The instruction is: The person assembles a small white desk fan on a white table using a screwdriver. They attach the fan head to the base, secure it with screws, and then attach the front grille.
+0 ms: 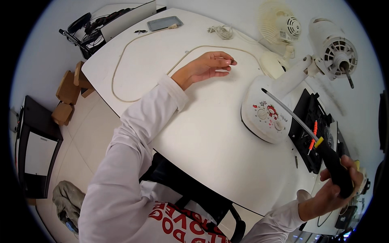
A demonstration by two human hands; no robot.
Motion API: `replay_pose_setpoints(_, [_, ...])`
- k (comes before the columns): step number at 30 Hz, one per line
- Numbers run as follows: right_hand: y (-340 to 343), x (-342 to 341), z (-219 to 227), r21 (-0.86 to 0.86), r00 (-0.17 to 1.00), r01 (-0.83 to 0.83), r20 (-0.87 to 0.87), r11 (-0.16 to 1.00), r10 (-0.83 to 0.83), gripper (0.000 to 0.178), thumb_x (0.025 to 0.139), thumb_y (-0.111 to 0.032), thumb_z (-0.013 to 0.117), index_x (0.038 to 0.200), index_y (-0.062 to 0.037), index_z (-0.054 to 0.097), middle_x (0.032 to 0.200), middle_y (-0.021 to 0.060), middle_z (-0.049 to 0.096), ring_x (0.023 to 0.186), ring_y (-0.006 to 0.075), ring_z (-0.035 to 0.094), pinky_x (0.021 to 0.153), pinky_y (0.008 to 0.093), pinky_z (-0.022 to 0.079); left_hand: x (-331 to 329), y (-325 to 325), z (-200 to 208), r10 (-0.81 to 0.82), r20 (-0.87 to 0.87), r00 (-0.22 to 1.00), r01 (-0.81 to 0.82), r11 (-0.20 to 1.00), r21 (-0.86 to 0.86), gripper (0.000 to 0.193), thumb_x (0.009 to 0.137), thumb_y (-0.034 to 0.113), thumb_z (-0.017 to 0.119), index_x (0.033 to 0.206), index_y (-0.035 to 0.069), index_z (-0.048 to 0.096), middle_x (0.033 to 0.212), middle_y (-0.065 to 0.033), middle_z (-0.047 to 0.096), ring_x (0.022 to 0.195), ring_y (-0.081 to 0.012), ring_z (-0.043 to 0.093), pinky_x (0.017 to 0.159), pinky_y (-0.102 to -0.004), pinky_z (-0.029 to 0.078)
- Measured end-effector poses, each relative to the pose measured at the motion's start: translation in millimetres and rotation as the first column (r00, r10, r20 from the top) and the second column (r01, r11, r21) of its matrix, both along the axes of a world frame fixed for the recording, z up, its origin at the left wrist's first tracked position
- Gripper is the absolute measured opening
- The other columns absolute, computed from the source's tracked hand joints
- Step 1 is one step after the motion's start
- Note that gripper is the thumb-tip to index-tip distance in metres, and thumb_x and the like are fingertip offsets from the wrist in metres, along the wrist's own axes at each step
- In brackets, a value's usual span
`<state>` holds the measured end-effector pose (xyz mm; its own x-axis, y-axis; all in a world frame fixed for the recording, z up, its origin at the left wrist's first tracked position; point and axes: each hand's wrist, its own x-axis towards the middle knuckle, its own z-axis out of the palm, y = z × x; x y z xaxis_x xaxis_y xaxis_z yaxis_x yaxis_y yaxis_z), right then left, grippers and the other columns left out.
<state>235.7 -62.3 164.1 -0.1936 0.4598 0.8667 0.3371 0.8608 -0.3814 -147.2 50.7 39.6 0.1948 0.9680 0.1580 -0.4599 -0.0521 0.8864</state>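
Note:
My right hand [331, 193] grips the black and yellow handle of a long screwdriver [298, 118], whose shaft slants up and left so that its tip appears over the fan base. Above the table's middle, my left hand [207, 68] pinches something small and dark at its fingertips, too small to name. To the right of it stands a white table fan: its base [262, 117] carries knobs and a red cartoon print. The fan's motor head [340, 52] is bare, without blades or cage, and its shaft sticks out.
A black tool case [310, 135] with an orange tool [314, 137] lies right of the base. Behind stands a second, yellowed fan [279, 24]. A beige cord [114, 77] loops across the table, near a grey tray [165, 23] and a coiled cable [222, 32]. Cardboard boxes [68, 91] stand left.

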Motion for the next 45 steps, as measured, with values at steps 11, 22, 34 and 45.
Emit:
replay_pose_setpoints(11, [17, -12, -7, -0.07, 0.994, -0.091, -0.074, 0.993, 0.086, 0.053, 0.075, -0.045, 0.066, 0.105, -0.0078, 0.044, 0.096, 0.0161, 0.059, 0.054, 0.0163, 0.059, 0.04, 0.0202, 0.047, 53, -24, 16, -0.279, 0.194, 0.94, 0.259, 0.958, 0.123, 0.014, 0.081, 0.015, 0.064, 0.091, 0.007, 0.058, 0.093, -0.0035, 0.058, 0.085, -0.0137, 0.055, 0.079, -0.0317, 0.047])
replay_pose_setpoints(22, [24, -19, -12, -0.133, 0.983, -0.174, -0.077, 0.976, 0.165, 0.05, 0.074, -0.039, 0.069, 0.103, -0.0063, 0.043, 0.097, 0.0178, 0.059, 0.059, 0.018, 0.062, 0.046, 0.0218, 0.051, 57, -26, 14, -0.253, 0.198, 0.947, 0.236, 0.966, 0.107, 0.014, 0.082, 0.015, 0.063, 0.091, 0.005, 0.057, 0.093, -0.0041, 0.057, 0.085, -0.0138, 0.056, 0.081, -0.031, 0.048])
replay_pose_setpoints(34, [24, -27, -7, -0.297, 0.956, -0.294, -0.078, 0.908, 0.284, 0.046, 0.069, -0.031, 0.075, 0.096, -0.0085, 0.045, 0.101, 0.0186, 0.057, 0.07, 0.0224, 0.064, 0.053, 0.0227, 0.054, 56, -23, 8, -0.184, 0.202, 0.962, 0.172, 0.982, 0.075, 0.015, 0.084, 0.014, 0.061, 0.095, 0.005, 0.059, 0.092, -0.0043, 0.059, 0.084, -0.0139, 0.056, 0.082, -0.0313, 0.047])
replay_pose_setpoints(45, [31, -6, -8, -0.216, 0.987, 0.08, 0.152, 0.973, -0.048, 0.039, 0.067, -0.014, 0.077, 0.096, 0.0002, 0.054, 0.085, 0.0091, 0.056, 0.074, 0.0162, 0.061, 0.06, 0.0223, 0.051, 64, -24, 4, -0.166, 0.163, 0.973, 0.156, 0.985, 0.072, 0.015, 0.084, 0.019, 0.06, 0.095, 0.008, 0.059, 0.096, -0.0037, 0.059, 0.093, -0.0142, 0.055, 0.084, -0.031, 0.045])
